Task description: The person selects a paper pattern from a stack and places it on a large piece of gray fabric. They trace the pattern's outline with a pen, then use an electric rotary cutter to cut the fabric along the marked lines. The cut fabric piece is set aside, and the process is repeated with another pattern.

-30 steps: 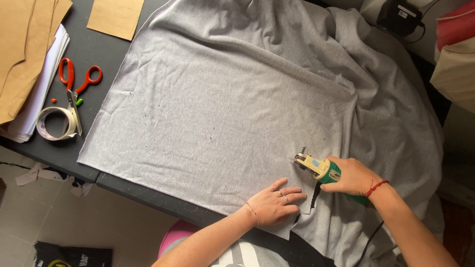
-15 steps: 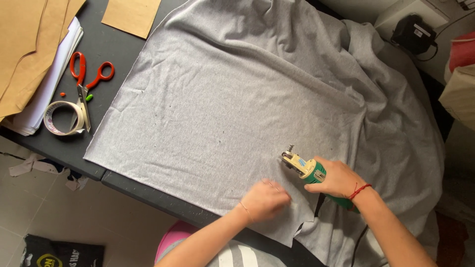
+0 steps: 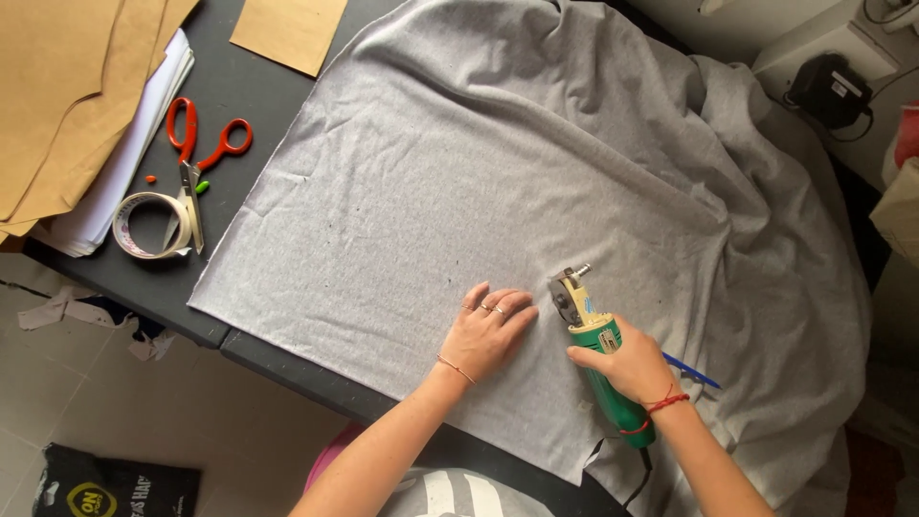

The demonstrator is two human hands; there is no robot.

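Left hand (image 3: 488,330) lay flat, fingers spread, pressing the fabric (image 3: 459,191) near the tabletop's (image 3: 239,115) front edge; right hand (image 3: 627,364) was wrapped tight around the green cutter (image 3: 593,354) beside it.

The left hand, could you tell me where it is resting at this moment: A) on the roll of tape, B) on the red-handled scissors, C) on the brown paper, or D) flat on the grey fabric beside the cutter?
D: the left hand lies flat, fingers spread, on the grey fabric, just left of the green electric cutter gripped by the right hand.
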